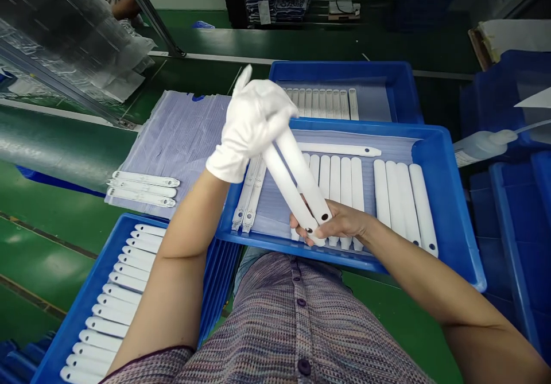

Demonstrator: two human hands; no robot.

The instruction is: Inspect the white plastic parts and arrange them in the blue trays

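My left hand (pixel 256 120), in a white glove, is closed round the upper ends of two long white strips (pixel 289 186). The bare fingers of my right hand (pixel 331 223) pinch their lower ends, where each strip has a dark hole. Both strips are tilted over a blue tray (pixel 462 223). Inside that tray lie rows of white strips (pixel 336 186), another group of strips (pixel 398 200) on the right, one strip (pixel 340 150) lying crosswise, and two strips with visible inner detail (pixel 253 194) at the left.
Three strips (pixel 144 189) lie on stacked foam sheets (pixel 181 131). A lower-left blue tray (pixel 81 315) and a rear tray (pixel 344 69) hold more strips. A bottle (pixel 484 146) is at the right. A person's arm (pixel 125 8) shows at the upper left.
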